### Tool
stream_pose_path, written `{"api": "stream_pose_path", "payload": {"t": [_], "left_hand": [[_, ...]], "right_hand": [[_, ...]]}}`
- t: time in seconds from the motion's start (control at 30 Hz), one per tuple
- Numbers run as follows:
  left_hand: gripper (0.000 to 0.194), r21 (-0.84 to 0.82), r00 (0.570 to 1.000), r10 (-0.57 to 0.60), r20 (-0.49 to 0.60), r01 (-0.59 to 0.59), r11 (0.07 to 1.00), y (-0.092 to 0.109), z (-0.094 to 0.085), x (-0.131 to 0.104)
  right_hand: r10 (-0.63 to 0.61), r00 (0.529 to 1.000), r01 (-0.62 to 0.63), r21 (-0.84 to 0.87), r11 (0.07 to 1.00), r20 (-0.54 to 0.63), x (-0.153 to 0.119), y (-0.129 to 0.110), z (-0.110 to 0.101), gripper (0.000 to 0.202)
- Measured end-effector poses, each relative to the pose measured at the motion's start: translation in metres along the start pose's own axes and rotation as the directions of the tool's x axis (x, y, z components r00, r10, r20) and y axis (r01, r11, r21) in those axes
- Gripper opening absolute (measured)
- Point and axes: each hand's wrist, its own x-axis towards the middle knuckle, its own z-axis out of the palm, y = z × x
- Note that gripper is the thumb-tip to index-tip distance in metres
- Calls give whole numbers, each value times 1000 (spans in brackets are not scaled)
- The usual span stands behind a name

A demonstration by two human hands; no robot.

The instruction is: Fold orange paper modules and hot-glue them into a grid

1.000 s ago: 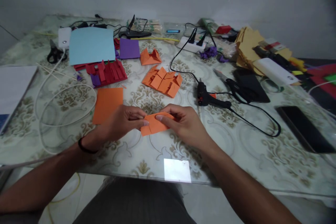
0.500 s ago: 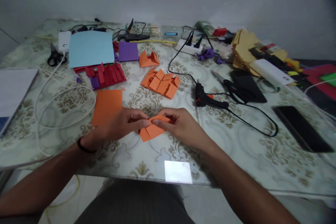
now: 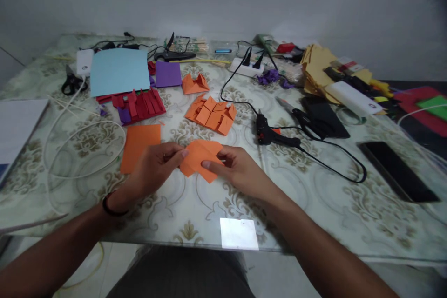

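A folded orange paper (image 3: 200, 157) is held up between both hands, just above the patterned tabletop. My left hand (image 3: 159, 165) pinches its left corner between thumb and fingers. On the right side, my right hand (image 3: 233, 165) grips it with the thumb on top and the fingers underneath, partly hidden. Flat orange paper (image 3: 139, 142) lies beside my left hand. Beyond the hands sit a group of folded orange pieces (image 3: 212, 114) and another folded orange piece (image 3: 194, 84).
A black glue gun (image 3: 267, 132) with its cable lies right of the hands, near scissors (image 3: 310, 121) and a phone (image 3: 398, 170). Blue paper (image 3: 119, 72), red folded pieces (image 3: 143, 104) and a white cable (image 3: 45, 149) are at the left.
The held orange paper has been turned and now shows a broader face with flaps spread. My left hand has shifted slightly left, away from my right hand. The camera view has moved a little.
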Motion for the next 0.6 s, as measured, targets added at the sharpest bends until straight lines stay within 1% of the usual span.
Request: {"api": "stream_pose_path", "payload": {"t": [0.13, 0.2, 0.27, 0.37, 0.4, 0.5, 0.53, 0.6], "left_hand": [[25, -110, 994, -35, 105, 47, 993, -1, 4, 1], [24, -147, 984, -60, 167, 85, 985, -1, 6, 0], [24, -131, 980, -66, 188, 92, 987, -1, 7, -1], [24, -69, 981, -60, 186, 74, 995, -2, 6, -1], [23, -75, 976, -71, 206, 89, 993, -3, 6, -1], [20, -107, 945, -109, 308, 148, 983, -5, 4, -1], [20, -93, 941, -107, 320, 144, 985, -5, 4, -2], [23, -49, 956, -74, 285, 92, 995, -5, 4, -2]], "right_hand": [[16, 999, -18, 51, 999, 42, -1, -2, 0, 38], [31, 997, -33, 30, 999, 76, -2, -3, 1, 35], [54, 994, -52, -26, 998, 91, -2, -3, 3, 32], [39, 998, -35, -93, 995, 39, -2, -2, 5, 30], [21, 1000, -20, -90, 996, 9, -1, -2, 5, 29], [-5, 998, 5, -13, 1000, -67, 0, -2, 4, 21], [1, 998, 1, 21, 1000, -67, 0, -2, 4, 21], [8, 999, -5, 75, 997, -33, 0, -3, 3, 22]]}}
